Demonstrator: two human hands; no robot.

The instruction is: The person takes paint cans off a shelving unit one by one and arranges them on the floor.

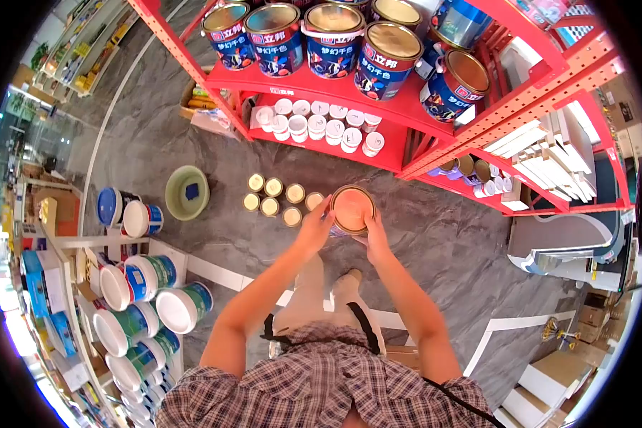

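Observation:
A round paint can [352, 208] with an orange-toned lid is held in front of my body, over the floor. My left hand [317, 225] grips its left side, and my right hand [375, 235] wraps round its right side. Just left of the can, several small tins [269, 206] with pale gold lids stand in two rows on the floor. One small tin [314, 200] is right beside my left hand. The underside of the held can is hidden.
Ahead, a red shelf rack [307, 80] carries large blue paint cans [274, 44] above and white tubs [317, 127] below. A greenish bucket [187, 192] with a blue item inside stands on the floor at left. White-lidded pails [176, 311] fill the left shelf.

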